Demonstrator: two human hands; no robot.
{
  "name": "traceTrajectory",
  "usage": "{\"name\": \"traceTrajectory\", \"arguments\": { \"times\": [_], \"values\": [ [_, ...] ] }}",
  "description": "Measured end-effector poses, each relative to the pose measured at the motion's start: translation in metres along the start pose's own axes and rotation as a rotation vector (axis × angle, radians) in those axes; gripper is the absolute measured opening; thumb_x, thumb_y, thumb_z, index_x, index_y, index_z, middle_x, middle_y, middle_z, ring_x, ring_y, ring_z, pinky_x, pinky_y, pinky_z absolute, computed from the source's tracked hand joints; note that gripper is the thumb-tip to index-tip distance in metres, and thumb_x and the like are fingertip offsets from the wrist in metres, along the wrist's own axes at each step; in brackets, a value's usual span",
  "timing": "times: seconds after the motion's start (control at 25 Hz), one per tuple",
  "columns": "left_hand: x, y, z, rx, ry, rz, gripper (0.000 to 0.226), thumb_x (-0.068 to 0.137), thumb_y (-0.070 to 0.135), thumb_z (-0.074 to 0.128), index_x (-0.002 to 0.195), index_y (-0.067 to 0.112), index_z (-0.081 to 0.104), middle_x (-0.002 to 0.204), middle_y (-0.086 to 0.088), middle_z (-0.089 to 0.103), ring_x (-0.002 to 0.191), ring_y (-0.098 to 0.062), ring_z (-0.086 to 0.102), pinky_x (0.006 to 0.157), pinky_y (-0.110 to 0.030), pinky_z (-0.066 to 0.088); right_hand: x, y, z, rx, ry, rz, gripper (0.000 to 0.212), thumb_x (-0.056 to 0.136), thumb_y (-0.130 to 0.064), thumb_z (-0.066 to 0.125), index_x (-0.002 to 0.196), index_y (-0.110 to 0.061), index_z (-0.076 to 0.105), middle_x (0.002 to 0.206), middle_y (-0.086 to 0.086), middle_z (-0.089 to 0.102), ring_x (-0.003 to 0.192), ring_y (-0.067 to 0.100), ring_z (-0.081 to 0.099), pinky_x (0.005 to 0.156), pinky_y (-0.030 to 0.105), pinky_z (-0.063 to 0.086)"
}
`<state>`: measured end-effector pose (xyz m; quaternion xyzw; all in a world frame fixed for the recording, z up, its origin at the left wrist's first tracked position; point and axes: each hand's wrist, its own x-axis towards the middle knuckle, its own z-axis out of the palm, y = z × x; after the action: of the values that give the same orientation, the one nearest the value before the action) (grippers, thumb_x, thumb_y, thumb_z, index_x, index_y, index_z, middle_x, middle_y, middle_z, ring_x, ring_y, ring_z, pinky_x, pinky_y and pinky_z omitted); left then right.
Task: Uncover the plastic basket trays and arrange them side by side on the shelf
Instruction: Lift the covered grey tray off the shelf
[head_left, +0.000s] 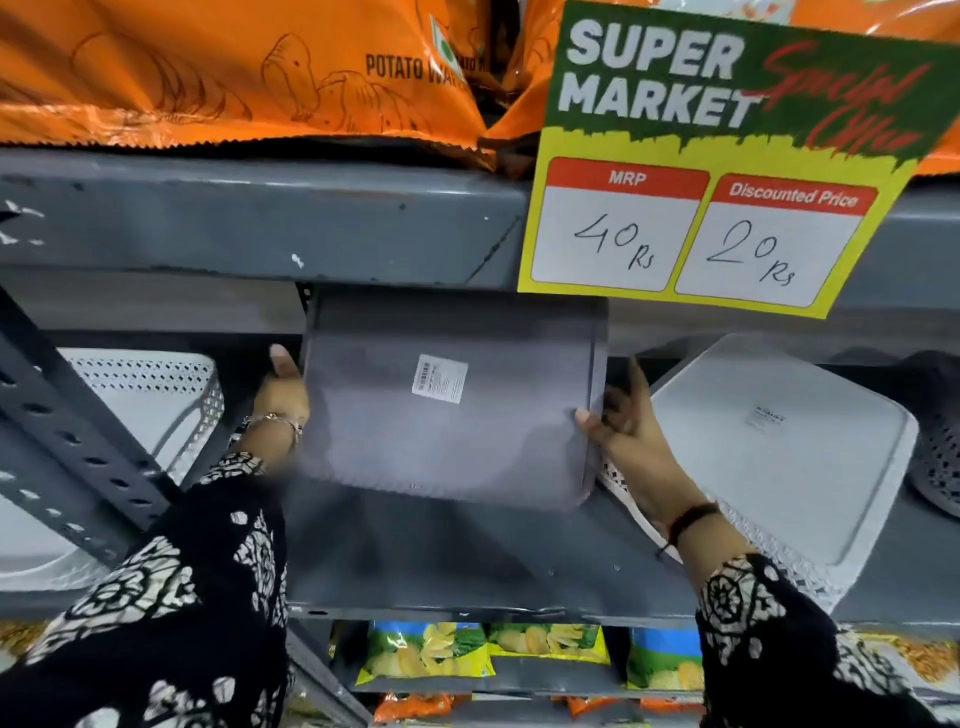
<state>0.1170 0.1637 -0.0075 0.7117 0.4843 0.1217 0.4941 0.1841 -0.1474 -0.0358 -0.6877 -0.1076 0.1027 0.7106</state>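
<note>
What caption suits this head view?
Both hands, left hand and right hand, hold a grey plastic basket tray on a grey metal shelf.

Grey tray (447, 400): top edge hidden behind shelf beam (260, 218) and price sign (727, 166); lower left corner blurred; sticker (440, 378) print too small to read.
Left hand (280, 395): fingers hidden behind tray, only thumb showing.
Right hand (631, 431): fingertips partly behind tray's edge.
White basket (156, 395): cut by left edge, part behind upright (62, 415).
White tray (795, 447): embossed mark illegible.
Dark basket (935, 447): cut off at right edge.
Orange bags (208, 67): tops cut off; print partly hidden.
</note>
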Motion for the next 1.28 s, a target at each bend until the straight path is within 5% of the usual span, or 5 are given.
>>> {"name": "traceTrajectory", "arguments": {
  "times": [0.24,0.4,0.48,0.8,1.28],
  "values": [
    [0.006,-0.010,-0.027,-0.445,-0.116,-0.083,0.066,0.087,0.064,0.033,0.133,0.018,0.047,0.140,-0.007,0.051,0.127,-0.027,0.050,0.093,-0.049,0.051,0.010,0.005,-0.019,-0.227,0.073,-0.128,0.051,0.081,0.019,0.043,0.122,-0.011,0.048,0.117,0.001,0.060,0.109,0.013,0.058,0.103,0.044,0.043],
    [-0.003,0.001,-0.024,-0.180,-0.217,-0.004,0.029,0.098,0.026,0.041,0.101,0.003,0.060,0.034,-0.008,0.061,0.032,-0.016,0.059,0.031,-0.017,0.044,-0.009,0.027,-0.032,0.149,0.030,0.093,0.039,0.090,0.001,0.037,0.094,-0.022,0.068,0.085,-0.004,0.076,0.083,0.012,0.068,0.076,0.039,0.057],
    [-0.003,0.014,-0.020,-0.087,-0.228,0.010,0.029,0.098,0.009,0.037,0.119,-0.006,0.053,0.043,-0.013,0.069,0.020,-0.001,0.051,0.025,-0.010,0.040,-0.008,0.027,-0.036,0.461,0.040,0.199,0.041,0.092,-0.013,0.032,0.093,-0.023,0.071,0.095,0.000,0.075,0.095,0.021,0.066,0.083,0.038,0.055],
    [0.007,-0.005,-0.021,0.010,-0.293,-0.170,0.037,0.099,0.015,0.029,0.070,0.004,0.050,0.083,-0.009,0.054,0.065,-0.023,0.048,0.073,-0.035,0.046,-0.020,0.041,-0.026,0.325,-0.001,0.182,0.033,0.092,-0.029,0.039,0.092,-0.016,0.069,0.086,0.003,0.076,0.080,0.019,0.070,0.069,0.030,0.055],
    [-0.002,-0.022,-0.001,0.039,-0.078,-0.038,0.040,0.097,0.006,0.034,0.135,-0.001,0.043,0.141,-0.021,0.047,0.130,-0.036,0.044,0.108,-0.043,0.036,-0.035,0.055,-0.015,0.059,0.143,0.190,0.030,0.093,-0.018,0.044,0.120,-0.017,0.055,0.132,0.007,0.053,0.125,0.024,0.046,0.112,0.043,0.031]
  ]
}}
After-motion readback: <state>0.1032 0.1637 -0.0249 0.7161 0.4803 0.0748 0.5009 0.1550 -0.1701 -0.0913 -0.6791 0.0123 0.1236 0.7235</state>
